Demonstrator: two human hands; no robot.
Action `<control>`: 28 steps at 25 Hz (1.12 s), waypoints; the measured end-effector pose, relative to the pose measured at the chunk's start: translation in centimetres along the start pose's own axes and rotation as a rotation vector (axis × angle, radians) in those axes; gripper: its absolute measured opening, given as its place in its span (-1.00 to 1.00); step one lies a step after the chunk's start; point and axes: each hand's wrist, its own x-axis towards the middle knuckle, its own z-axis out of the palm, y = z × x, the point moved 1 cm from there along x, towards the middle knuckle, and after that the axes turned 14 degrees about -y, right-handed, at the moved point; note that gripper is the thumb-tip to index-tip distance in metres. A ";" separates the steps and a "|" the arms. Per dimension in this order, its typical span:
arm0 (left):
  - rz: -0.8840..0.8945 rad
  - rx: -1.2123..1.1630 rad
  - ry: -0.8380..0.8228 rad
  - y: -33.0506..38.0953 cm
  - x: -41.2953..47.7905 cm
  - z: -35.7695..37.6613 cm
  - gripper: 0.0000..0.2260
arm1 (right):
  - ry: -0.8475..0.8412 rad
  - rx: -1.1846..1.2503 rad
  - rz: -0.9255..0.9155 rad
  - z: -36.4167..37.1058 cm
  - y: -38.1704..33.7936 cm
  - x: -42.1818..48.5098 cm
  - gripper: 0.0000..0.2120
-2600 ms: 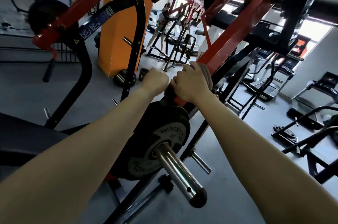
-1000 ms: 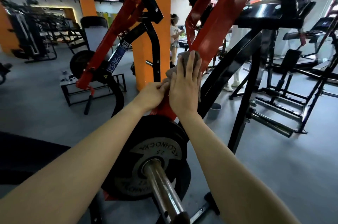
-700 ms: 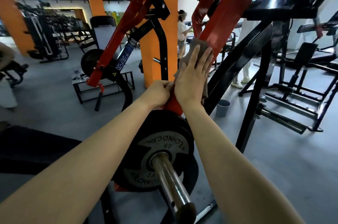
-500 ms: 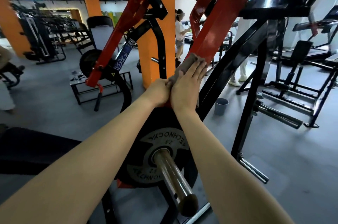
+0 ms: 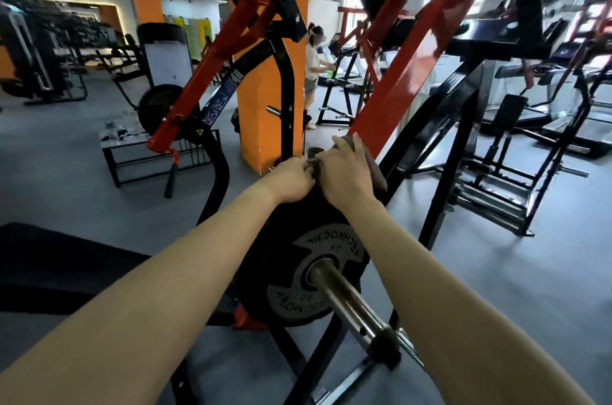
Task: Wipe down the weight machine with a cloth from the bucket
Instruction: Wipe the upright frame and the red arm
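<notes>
The weight machine's red lever arm [image 5: 407,73] slopes up to the right above a black weight plate [image 5: 308,272] on a chrome sleeve [image 5: 347,302]. A grey-brown cloth [image 5: 378,174] lies on the lowest part of that arm, just above the plate. My right hand [image 5: 347,169] lies over the cloth and presses it onto the arm, fingers pointing up along it. My left hand [image 5: 293,181] is curled right beside it and pinches the cloth's left edge. Most of the cloth is hidden under my right hand. I see no bucket.
The machine's black frame [image 5: 443,126] runs behind the arm, with a second red arm [image 5: 212,73] to the left. An orange pillar [image 5: 261,90] stands behind, a small dark container [image 5: 313,151] at its foot. A person [image 5: 313,67] stands further back among other machines. A dark bench pad [image 5: 66,259] is at lower left.
My right hand has slid the cloth down the red arm from higher up to just above the plate. My left hand has kept its hold on the cloth's lower edge.
</notes>
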 end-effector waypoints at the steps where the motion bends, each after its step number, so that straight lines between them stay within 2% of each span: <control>1: 0.009 -0.010 0.016 -0.8 -0.2 -0.1 -0.74 | -0.063 -0.012 0.038 -0.1 -0.7 0.2 -0.73; 4: -0.032 -0.079 0.040 -3.1 -1.0 0.0 -0.76 | -0.231 0.049 0.084 0.0 -3.2 0.3 -0.70; 6: -0.047 -0.151 0.070 -5.1 -1.4 -0.1 -0.72 | -0.263 0.215 0.142 -0.5 -5.3 0.0 -0.76; 9: 0.025 -0.337 0.092 -6.8 -2.6 -1.0 -0.70 | -0.122 0.465 0.192 -1.6 -6.8 -0.3 -0.79; 13: 0.196 -0.529 0.098 -9.4 -3.5 -2.3 -0.84 | -0.045 0.466 -0.004 -1.4 -11.3 -1.7 -0.72; 14: 0.205 -0.551 0.114 -10.3 -3.8 -2.5 -0.86 | -0.027 0.453 -0.013 -1.1 -12.7 -1.8 -0.71; 17: 0.173 -0.558 0.160 -13.8 -4.5 -2.9 -0.72 | -0.017 0.465 0.029 0.3 -16.0 -1.8 -0.73; 20: 0.104 -0.487 0.153 -16.5 -7.4 -2.6 -0.86 | -0.102 0.502 0.066 2.6 -19.5 -3.0 -0.72; 22: 0.061 -0.484 0.118 -19.6 -8.1 -1.1 -0.87 | -0.172 0.376 0.053 5.2 -21.8 -4.4 -0.70; 25: -0.031 -0.435 -0.034 -23.8 -8.9 2.7 -0.79 | -0.314 -0.058 0.048 9.0 -24.2 -6.8 -0.60; 28: -0.050 -0.283 -0.161 -24.4 -12.6 5.8 -0.88 | -0.488 -0.303 0.053 12.0 -25.1 -9.4 -0.77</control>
